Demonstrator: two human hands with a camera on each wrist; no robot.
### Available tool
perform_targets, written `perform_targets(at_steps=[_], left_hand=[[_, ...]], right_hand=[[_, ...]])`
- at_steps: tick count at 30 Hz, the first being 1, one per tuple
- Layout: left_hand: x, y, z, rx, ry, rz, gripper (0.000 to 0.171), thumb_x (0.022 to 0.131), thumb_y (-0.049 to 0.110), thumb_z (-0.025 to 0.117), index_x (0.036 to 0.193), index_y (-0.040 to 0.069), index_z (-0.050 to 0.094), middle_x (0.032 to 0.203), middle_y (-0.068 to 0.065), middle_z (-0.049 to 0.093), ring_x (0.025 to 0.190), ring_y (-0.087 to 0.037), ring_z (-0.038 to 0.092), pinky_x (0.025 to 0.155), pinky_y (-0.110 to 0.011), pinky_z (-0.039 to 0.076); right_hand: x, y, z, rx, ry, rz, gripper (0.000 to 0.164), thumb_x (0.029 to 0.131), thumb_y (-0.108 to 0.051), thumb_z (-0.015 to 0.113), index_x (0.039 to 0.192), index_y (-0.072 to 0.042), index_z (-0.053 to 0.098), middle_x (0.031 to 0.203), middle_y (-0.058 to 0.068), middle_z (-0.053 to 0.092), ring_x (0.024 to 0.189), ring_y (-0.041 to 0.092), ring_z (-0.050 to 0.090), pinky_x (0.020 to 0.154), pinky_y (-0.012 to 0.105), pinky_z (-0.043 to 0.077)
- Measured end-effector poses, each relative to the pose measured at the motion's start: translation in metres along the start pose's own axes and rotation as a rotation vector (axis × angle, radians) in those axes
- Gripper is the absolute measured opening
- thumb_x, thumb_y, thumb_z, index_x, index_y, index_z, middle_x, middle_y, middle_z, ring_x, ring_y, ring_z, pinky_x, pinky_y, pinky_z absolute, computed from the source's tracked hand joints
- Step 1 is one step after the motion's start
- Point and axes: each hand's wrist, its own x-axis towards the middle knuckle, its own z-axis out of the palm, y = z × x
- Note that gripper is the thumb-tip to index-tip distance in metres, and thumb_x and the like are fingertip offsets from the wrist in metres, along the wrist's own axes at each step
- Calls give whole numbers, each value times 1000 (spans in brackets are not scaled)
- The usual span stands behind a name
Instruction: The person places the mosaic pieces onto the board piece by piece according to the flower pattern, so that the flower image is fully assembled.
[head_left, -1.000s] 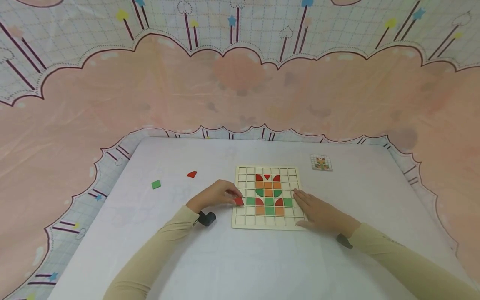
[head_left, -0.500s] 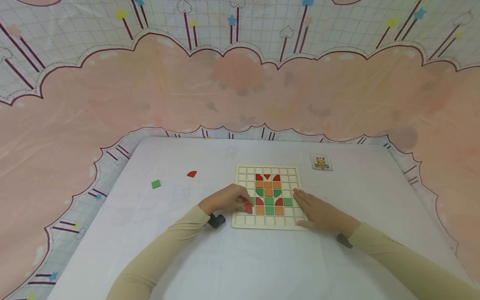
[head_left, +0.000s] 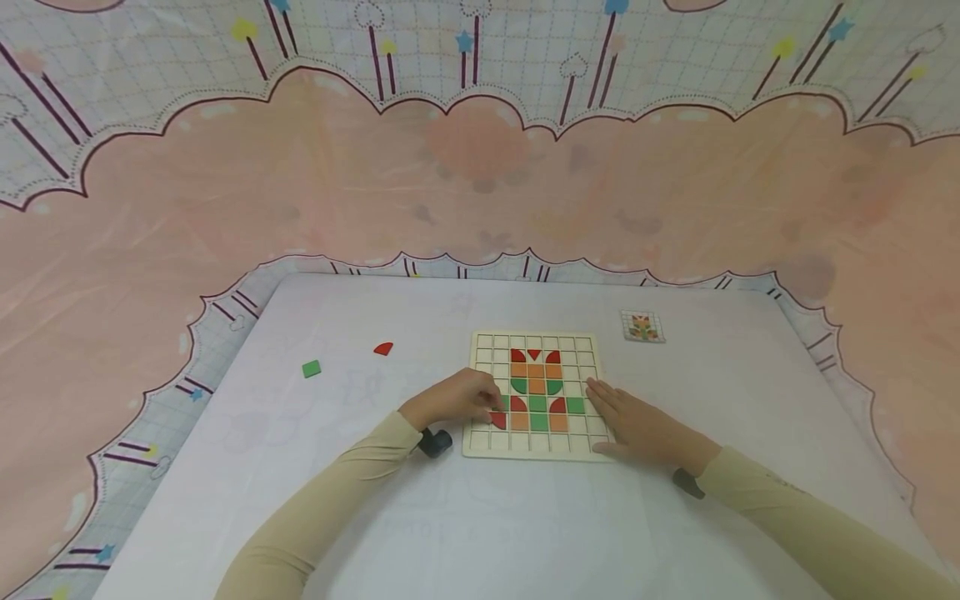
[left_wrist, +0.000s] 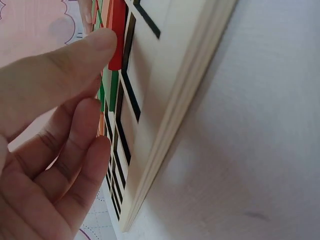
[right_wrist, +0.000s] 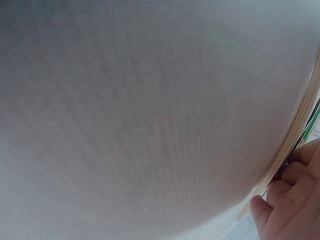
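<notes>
A pale wooden grid board (head_left: 513,446) lies on the table, with red, orange and green tiles set in a flower-like pattern. My left hand (head_left: 453,396) is over its left side, fingers curled, pinching a red quarter-circle tile (head_left: 498,422) in a cell left of an orange square. In the left wrist view, my thumb presses against the edge of that red tile (left_wrist: 116,47); the index fingertip is hidden behind the thumb. At the board's right edge rests my right hand (head_left: 645,429), its fingers extended along the edge and thumb spread toward the near corner.
Left of the board lie a loose green square tile (head_left: 311,368) and another red quarter-circle tile (head_left: 383,348). A small pattern card (head_left: 642,327) with a flower design sits beyond the board's far right corner. A patterned cloth (head_left: 480,183) hangs behind the white table (head_left: 480,533).
My left hand has moved right and slightly nearer with the red tile, from the board's left edge into a cell, where the tile now lies flatter. My right hand has stayed put.
</notes>
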Motion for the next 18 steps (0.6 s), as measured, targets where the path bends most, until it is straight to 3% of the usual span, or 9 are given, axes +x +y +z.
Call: perform_targets(at_steps=[11, 18], left_hand=[[3, 1, 3, 25, 17, 19, 13, 77, 4, 74, 87, 12, 73, 88, 3, 66, 80, -7, 54, 74, -19, 48], [-3, -7, -9, 7, 68, -45, 15, 77, 10, 76, 92, 11, 73, 89, 3, 65, 80, -8, 54, 74, -21, 47]], right_hand=[[1, 1, 2, -9, -8, 12, 87, 90, -61, 45, 150, -5, 17, 158, 11, 13, 146, 28, 16, 115, 42, 25], [0, 1, 2, -12, -6, 13, 86, 90, -60, 45, 150, -6, 17, 159, 10, 13, 146, 27, 16, 115, 42, 25]])
